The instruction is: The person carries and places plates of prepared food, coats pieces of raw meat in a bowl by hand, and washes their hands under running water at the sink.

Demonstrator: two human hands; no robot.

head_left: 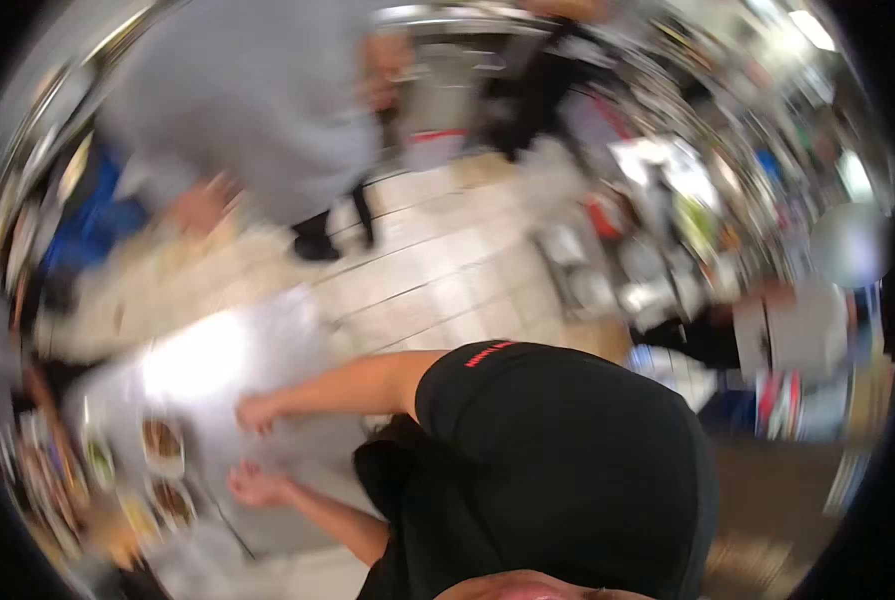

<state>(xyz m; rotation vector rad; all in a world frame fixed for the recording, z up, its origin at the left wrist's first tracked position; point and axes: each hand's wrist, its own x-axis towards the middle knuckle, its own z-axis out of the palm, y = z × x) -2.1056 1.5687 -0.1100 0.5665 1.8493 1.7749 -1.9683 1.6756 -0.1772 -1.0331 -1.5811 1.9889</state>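
Far white dish: this dish [167, 467] stands on the left of the worktop [267, 330], pale-walled and filled with something brown; motion blur hides what the food is.
Near white dish: just beside it on the near side, a second dish [184, 521] has a similar pale rim and brown contents.
Green and yellow foods: farther left, a pale container with green food [97, 458] sits level with the dishes, and yellow food [139, 515] lies nearer.
Right hand: the person's right hand [257, 412] is to the right of the far white dish, apart from it, fingers seemingly curled; whether it grips anything cannot be told.
Left hand: this hand [252, 485] is on the near side of the right one, apart from both dishes; its fingers look bent, but blur leaves its grip unclear.
Worktop: smooth, light grey, with a bright white glare toward its far side.
Black shirt: the person's shirt [567, 470] fills the near right, red lettering on the sleeve.
Co-worker: someone in a grey top [247, 100] stands at far left on the pale tiled floor [417, 240].
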